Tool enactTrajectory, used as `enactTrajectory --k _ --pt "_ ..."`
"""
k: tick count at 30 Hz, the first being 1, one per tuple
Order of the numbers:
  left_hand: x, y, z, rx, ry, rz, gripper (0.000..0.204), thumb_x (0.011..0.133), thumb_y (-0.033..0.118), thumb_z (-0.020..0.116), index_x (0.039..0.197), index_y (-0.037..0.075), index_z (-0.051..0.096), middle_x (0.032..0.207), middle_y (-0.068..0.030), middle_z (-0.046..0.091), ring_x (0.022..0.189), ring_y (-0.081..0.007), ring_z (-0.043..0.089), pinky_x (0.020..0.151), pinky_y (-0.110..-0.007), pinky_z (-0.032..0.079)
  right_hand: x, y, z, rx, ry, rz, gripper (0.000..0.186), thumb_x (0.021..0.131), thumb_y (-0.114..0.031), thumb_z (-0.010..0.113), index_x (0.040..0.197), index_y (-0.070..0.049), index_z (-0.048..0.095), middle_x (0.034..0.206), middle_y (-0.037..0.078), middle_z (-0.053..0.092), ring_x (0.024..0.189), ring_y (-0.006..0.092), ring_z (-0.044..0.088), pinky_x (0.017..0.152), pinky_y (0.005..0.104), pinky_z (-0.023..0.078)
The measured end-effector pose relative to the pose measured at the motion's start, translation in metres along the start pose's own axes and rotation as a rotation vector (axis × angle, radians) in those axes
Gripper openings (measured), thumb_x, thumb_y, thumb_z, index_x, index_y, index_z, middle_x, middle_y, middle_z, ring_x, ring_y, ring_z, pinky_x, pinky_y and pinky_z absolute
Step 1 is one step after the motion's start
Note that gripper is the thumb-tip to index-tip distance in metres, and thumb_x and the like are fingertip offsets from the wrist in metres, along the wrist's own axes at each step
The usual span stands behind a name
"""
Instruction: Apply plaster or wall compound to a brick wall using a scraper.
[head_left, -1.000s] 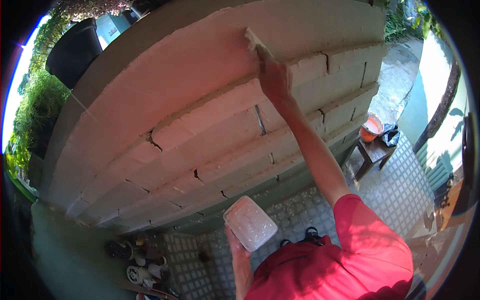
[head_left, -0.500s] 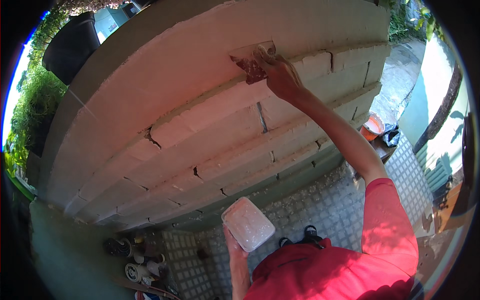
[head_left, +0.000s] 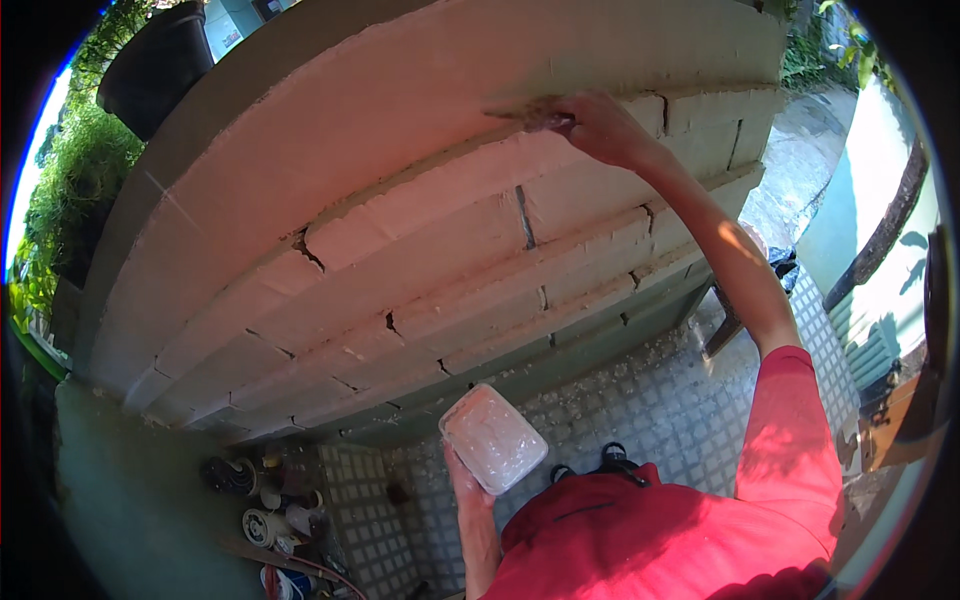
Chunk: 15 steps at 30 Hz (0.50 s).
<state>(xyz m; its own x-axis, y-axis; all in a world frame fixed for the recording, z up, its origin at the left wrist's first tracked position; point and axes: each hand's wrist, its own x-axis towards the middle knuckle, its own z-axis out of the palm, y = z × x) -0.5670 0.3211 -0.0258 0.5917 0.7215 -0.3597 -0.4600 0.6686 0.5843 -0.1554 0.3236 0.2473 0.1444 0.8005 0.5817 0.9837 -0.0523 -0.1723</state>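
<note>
My right hand (head_left: 608,132) grips a putty knife (head_left: 528,113), its blade seen nearly edge-on and a little blurred, at the upper part of a block wall (head_left: 420,235). The blade lies by the ledge where the smooth plastered band above meets the rows of blocks. I cannot tell whether it touches the surface. Lower down, close to my body, my left hand (head_left: 464,480) holds a whitish rectangular plastic tub (head_left: 496,440) by its left side. White smears cover the tub's visible face. Dark cracks and gaps show at several block joints.
A tiled floor (head_left: 640,410) with white specks lies below. Several pots and containers (head_left: 265,527) crowd the lower left. A black planter (head_left: 155,70) stands beyond the wall's top at upper left. Behind my right forearm is a wooden leg (head_left: 722,330).
My right hand has shifted right and slightly up, and the putty knife has turned from showing its flat face to nearly edge-on. The left hand and tub have barely moved.
</note>
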Motion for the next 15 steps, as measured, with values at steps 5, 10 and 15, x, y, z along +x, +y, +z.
enactTrajectory --k 5,10,15 --pt "-0.006 0.000 -0.005 0.009 0.009 0.010 0.049 0.100 0.045 0.036 0.133 0.011 0.051 0.126 -0.0057 0.060 0.111 -0.0248 0.062 0.093 -0.042 0.054 0.013 0.020 0.017 -0.150 0.524 0.034 0.031 0.081 -0.002 0.056 0.110 -0.006 0.068 0.094 0.021 0.068 0.082 0.0374 0.063 0.079 0.0436 0.052" --pt "-0.004 0.000 -0.004 0.002 0.063 0.017 0.052 0.100 0.047 0.035 0.134 0.011 0.050 0.128 -0.0062 0.059 0.114 -0.0260 0.060 0.095 -0.043 0.053 0.007 0.016 0.057 -0.373 0.521 -0.130 0.031 0.074 0.003 0.055 0.102 -0.001 0.068 0.091 0.021 0.067 0.081 0.0390 0.063 0.081 0.0452 0.052" --pt "-0.009 0.001 -0.007 -0.008 0.008 0.024 0.056 0.100 0.051 0.032 0.137 0.012 0.048 0.131 -0.0068 0.057 0.116 -0.0272 0.059 0.096 -0.045 0.052 0.002 0.011 0.040 -0.385 0.227 -0.134 0.023 0.070 0.003 0.053 0.087 -0.001 0.069 0.081 0.020 0.066 0.080 0.0391 0.064 0.077 0.0469 0.052"
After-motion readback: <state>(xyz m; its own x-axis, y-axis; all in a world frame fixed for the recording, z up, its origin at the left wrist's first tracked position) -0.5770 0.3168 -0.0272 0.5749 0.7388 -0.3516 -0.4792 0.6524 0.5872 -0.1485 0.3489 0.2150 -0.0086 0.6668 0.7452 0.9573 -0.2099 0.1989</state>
